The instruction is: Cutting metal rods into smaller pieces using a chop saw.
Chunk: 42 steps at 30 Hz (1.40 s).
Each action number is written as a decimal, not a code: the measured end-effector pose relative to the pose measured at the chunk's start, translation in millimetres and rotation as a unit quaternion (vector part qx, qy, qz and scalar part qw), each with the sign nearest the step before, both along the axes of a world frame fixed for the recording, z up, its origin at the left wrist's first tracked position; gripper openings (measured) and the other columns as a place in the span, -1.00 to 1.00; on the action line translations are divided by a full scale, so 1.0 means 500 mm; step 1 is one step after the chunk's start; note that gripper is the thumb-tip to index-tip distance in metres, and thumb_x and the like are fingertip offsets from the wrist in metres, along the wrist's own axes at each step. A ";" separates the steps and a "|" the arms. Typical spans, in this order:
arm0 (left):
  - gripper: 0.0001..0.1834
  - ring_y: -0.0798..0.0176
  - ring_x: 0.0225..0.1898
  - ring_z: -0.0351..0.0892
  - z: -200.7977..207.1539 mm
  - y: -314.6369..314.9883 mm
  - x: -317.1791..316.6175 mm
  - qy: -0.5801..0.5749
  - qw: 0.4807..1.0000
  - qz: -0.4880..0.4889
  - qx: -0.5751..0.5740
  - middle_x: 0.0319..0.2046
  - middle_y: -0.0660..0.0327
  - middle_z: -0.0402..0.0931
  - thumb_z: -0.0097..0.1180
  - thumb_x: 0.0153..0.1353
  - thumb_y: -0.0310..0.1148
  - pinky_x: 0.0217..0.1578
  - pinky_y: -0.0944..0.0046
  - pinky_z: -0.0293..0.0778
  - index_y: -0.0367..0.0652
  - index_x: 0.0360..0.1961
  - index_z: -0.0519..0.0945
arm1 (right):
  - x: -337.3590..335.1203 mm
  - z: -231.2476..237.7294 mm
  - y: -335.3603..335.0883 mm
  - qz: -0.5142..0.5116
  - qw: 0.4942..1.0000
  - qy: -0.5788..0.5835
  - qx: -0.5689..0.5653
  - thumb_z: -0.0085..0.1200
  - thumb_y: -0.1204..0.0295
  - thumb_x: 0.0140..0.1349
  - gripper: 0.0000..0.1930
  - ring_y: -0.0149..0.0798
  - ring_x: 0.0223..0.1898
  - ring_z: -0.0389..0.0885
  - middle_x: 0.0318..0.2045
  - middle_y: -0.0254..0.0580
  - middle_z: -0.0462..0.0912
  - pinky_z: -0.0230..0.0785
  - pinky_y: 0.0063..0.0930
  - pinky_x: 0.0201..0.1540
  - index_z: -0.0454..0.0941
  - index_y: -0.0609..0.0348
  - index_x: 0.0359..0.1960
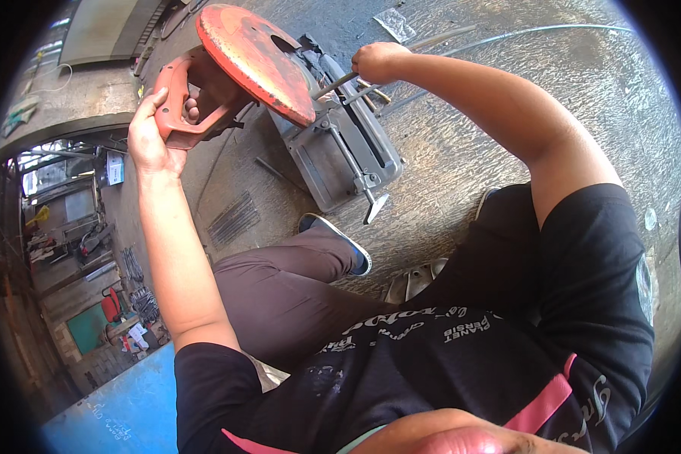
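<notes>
L hand [150, 136] wraps the saw's [261, 72] handle [175, 106], fingers curled thru the loop, prob. to take the head's weight. The orange guard [234, 45] tilts over the base's [306, 170] far L corner; base stands on the floor [439, 144]. R hand [378, 62] pinches a thin rod [333, 87], fingers bunched, tips partly hidden, prob. to steady it; rod's L end meets guard's R rim in view, can't tell if touching. Crank [376, 208] juts past base's near edge, likely for easy reach.
</notes>
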<state>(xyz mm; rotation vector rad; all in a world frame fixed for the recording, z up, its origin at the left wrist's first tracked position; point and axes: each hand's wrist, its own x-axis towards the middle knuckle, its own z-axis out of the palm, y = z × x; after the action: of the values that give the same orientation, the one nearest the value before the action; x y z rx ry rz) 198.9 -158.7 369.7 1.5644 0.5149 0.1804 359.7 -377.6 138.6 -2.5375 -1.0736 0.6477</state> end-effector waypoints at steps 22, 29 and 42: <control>-0.56 0.16 -0.35 0.52 -0.003 0.007 0.000 -0.005 1.000 -0.004 -0.001 -0.27 -0.10 0.48 -0.16 0.25 -0.32 -0.26 0.26 0.49 -0.46 0.05 0.30 | 0.005 -0.003 -0.007 0.051 0.998 -0.027 -0.031 -0.16 0.35 0.16 -0.69 -0.08 -0.04 0.55 -0.10 -0.10 0.59 0.39 -0.16 -0.04 0.59 0.10 -0.15; -0.56 0.16 -0.36 0.52 -0.002 0.004 -0.001 -0.006 1.000 -0.007 -0.004 -0.28 -0.11 0.48 -0.16 0.25 -0.32 -0.26 0.26 0.50 -0.46 0.04 0.31 | 0.005 -0.004 0.000 0.031 0.999 -0.019 -0.011 -0.17 0.37 0.16 -0.70 -0.09 -0.09 0.56 -0.16 -0.13 0.60 0.39 -0.17 -0.04 0.59 0.09 -0.17; -0.57 0.17 -0.32 0.51 -0.006 0.009 -0.002 -0.006 1.000 -0.013 0.000 -0.28 -0.09 0.49 -0.13 0.24 -0.32 -0.25 0.27 0.49 -0.45 0.03 0.33 | 0.016 -0.003 0.003 0.027 0.999 -0.025 -0.021 -0.20 0.34 0.20 -0.68 -0.08 -0.04 0.55 -0.10 -0.17 0.59 0.39 -0.17 -0.02 0.57 0.07 -0.12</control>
<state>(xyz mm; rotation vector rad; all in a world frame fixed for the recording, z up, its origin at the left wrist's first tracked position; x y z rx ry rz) 197.9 -153.9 366.8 1.5690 0.4835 0.1701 367.9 -375.8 137.2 -2.5809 -1.1596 0.6305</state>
